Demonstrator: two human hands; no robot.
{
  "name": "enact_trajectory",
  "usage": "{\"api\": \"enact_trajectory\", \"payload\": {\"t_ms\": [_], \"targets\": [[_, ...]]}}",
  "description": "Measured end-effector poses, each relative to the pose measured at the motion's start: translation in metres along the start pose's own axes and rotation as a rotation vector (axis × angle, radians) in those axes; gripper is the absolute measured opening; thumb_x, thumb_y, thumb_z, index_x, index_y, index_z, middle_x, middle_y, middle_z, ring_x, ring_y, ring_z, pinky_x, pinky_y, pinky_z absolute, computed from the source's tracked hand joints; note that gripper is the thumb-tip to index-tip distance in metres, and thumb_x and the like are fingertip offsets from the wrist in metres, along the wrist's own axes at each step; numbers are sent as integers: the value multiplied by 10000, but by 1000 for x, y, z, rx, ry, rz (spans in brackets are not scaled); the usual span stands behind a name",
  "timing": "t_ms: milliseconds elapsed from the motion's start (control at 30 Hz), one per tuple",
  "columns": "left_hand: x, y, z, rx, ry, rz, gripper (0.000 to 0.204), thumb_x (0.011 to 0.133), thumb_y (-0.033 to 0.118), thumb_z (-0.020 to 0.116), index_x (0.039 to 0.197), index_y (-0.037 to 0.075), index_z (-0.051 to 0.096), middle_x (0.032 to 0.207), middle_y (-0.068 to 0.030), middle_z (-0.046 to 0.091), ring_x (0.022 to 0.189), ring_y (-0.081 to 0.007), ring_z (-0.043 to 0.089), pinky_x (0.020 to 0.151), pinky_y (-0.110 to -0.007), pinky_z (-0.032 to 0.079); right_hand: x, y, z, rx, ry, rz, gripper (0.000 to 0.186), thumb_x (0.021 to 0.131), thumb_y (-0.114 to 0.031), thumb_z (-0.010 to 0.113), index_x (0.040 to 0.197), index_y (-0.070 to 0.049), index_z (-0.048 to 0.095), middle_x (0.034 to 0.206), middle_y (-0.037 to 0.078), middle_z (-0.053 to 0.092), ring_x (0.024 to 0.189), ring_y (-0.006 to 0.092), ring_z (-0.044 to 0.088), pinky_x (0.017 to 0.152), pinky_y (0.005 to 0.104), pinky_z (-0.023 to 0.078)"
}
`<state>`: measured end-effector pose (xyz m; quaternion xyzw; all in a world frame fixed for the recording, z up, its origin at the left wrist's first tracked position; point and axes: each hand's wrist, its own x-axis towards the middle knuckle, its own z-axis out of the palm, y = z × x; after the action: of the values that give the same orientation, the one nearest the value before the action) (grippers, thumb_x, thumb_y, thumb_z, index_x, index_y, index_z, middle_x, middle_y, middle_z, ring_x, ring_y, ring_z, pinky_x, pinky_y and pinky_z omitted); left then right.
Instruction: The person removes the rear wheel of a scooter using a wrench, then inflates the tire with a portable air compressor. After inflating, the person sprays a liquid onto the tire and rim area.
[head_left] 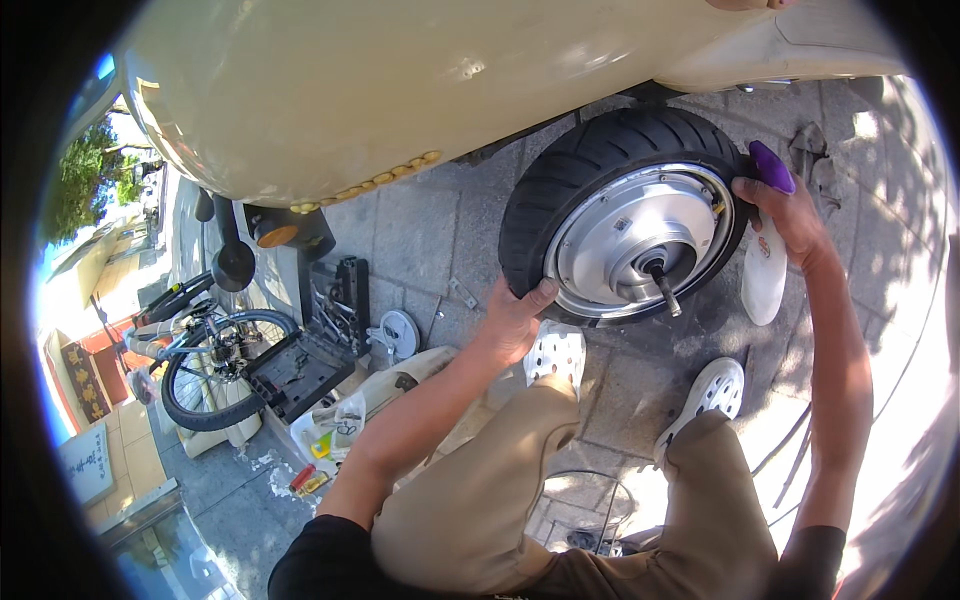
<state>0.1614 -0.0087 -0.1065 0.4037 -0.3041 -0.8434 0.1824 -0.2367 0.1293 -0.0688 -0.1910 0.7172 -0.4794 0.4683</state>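
Note:
A hub motor wheel [625, 235] with a black tyre and silver hub stands tilted on the paving, its axle [665, 288] sticking out toward me. My left hand [518, 318] grips the tyre's lower left edge, thumb on the near side. On the upper right, my right hand [788, 215] is closed round the tyre's edge. A purple piece [771, 167] shows at the right hand's fingers, and a white oblong thing [764, 280] lies just below that hand. Whether those two belong together or are held, I cannot tell. The fingertips behind the tyre are hidden.
A cream vehicle body [380, 90] overhangs the wheel. To the left are an open black toolbox [300, 375], a bicycle [225, 370], a round metal disc [398, 334] and a red-handled tool [302, 478]. A dark rag [815, 165] lies right. My white clogs [715, 390] flank the near paving.

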Motion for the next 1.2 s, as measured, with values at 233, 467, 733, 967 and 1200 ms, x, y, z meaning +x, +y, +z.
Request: {"api": "enact_trajectory", "payload": {"t_ms": [233,467,733,967,1200], "targets": [[17,-26,-40,-91,-46,-198,662,969,230,876,1531,57,573,1521,-91,652,1387,-270,615,1208,-477,454,1,-54,14,-380,-43,-147,589,925,-379,850,1312,45,717,792,38,671,669,119,546,633,312,461],[20,21,-34,146,7,7,598,969,233,878,1468,36,615,1399,-65,713,1307,-214,637,1158,-417,462,-10,-31,13,-463,-21,32,581,917,-507,871,1142,19,772,809,78,702,728,149,636,675,329,514],[49,101,12,1049,330,180,1163,618,742,1003,1335,-103,654,1168,-198,763,1083,-271,736,960,-373,591,-48,98,44,385,-36,232,401,1024,-370,789,1262,-75,659,889,34,651,669,153,615,612,329,529],[62,122,23,1133,112,271,1123,773,551,999,1511,-147,520,1402,-225,689,1298,-291,664,1154,-383,494,-42,141,60,497,28,526,488,984,-475,811,1225,-84,645,1020,65,642,720,192,632,638,371,542],[18,27,-60,595,125,140,902,852,340,986,1537,3,505,1453,-100,639,1314,-245,633,1167,-413,505,-16,128,19,308,53,253,464,976,-517,813,1148,-101,700,970,51,647,702,156,607,677,363,532]]}}
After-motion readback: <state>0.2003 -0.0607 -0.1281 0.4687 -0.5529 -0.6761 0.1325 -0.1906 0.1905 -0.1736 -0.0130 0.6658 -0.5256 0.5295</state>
